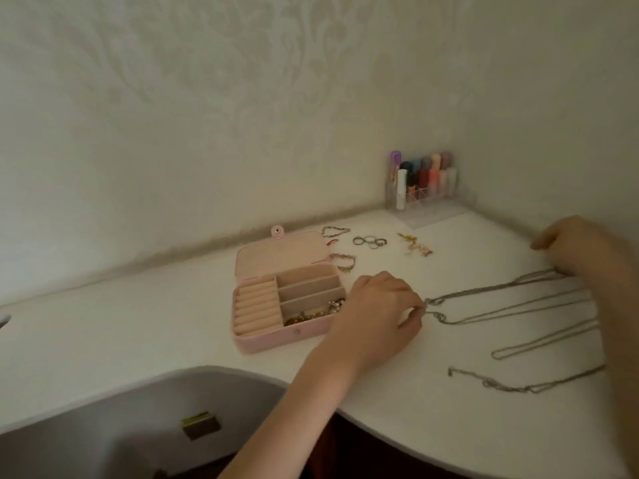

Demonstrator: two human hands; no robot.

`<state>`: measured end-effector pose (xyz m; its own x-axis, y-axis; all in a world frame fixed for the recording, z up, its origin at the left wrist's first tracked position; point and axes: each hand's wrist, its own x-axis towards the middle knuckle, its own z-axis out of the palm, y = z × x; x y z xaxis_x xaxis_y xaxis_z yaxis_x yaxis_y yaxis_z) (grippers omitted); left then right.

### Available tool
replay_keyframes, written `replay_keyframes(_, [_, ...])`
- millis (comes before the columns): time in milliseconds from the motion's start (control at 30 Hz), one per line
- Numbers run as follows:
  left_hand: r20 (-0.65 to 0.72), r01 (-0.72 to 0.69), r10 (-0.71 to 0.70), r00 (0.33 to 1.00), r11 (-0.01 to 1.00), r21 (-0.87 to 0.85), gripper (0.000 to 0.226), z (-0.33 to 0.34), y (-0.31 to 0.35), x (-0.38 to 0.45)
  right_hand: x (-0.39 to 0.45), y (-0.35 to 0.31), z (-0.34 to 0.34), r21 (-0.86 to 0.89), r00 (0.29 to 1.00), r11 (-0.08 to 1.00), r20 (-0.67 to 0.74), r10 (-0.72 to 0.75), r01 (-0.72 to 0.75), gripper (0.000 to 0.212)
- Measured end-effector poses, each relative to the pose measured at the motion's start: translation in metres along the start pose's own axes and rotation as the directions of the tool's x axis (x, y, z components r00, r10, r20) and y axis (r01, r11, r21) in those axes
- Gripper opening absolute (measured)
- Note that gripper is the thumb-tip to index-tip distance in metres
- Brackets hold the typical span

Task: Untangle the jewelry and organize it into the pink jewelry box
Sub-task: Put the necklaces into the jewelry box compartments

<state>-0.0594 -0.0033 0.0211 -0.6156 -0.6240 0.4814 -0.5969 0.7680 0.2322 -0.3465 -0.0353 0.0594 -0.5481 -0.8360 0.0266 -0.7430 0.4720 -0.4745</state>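
Note:
The pink jewelry box [262,340] lies open on the white counter, lid tipped back, with ring rolls at its left and gold jewelry in its nearest right compartment. My left hand [377,305] is just right of the box and pinches one end of a long silver chain [501,312]. My right hand [581,247] holds the far end of the chains near the right edge; its fingertips are partly hidden. Two more silver chains [529,385] lie nearer to me.
Behind the box lie two bracelets [335,231], a few rings [369,241] and a gold tangle [415,245]. A clear organizer with lipsticks [423,188] stands in the corner. A grey chair back [138,426] is below the curved counter edge.

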Motion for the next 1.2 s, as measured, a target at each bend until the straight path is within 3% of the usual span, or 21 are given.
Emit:
replay_keyframes(133, [-0.009, -0.064, 0.064, 0.998, 0.998, -0.02, 0.018, 0.032, 0.018, 0.031, 0.015, 0.021, 0.006, -0.058, 0.995, 0.994, -0.008, 0.097, -0.097, 0.028])
replay_keyframes(433, [-0.132, -0.044, 0.024, 0.991, 0.988, -0.149, 0.015, 0.044, 0.018, 0.025, 0.016, 0.02, 0.02, -0.046, 0.991, 0.998, -0.131, 0.033, -0.04, 0.023])
replay_keyframes(567, [-0.162, -0.003, -0.031, 0.986, 0.98, -0.2, 0.017, 0.044, 0.015, 0.024, 0.002, 0.006, 0.014, 0.185, 0.983, 0.978, -0.168, -0.069, 0.1, 0.031])
replay_keyframes(700, [-0.174, 0.116, -0.189, 0.966, 0.926, -0.358, 0.012, 0.038, 0.015, 0.025, -0.013, -0.02, 0.012, 0.486, 0.94, 0.809, -0.096, -0.327, 0.331, 0.027])
replay_keyframes(900, [-0.127, 0.313, -0.513, 0.849, 0.682, -0.661, 0.021, 0.033, 0.007, 0.03, -0.052, -0.062, 0.012, 0.666, 0.813, 0.598, -0.021, -0.582, 0.445, 0.028])
replay_keyframes(1033, [0.053, 0.32, -0.525, 0.849, 0.432, -0.843, 0.028, 0.033, 0.005, 0.033, -0.07, -0.077, 0.021, 0.717, 0.712, 0.504, 0.016, -0.702, 0.481, 0.027])
replay_keyframes(1200, [0.161, 0.277, -0.524, 0.836, 0.15, -0.949, 0.028, 0.027, 0.004, 0.035, -0.075, -0.082, 0.032, 0.718, 0.675, 0.478, 0.017, -0.738, 0.505, 0.025])
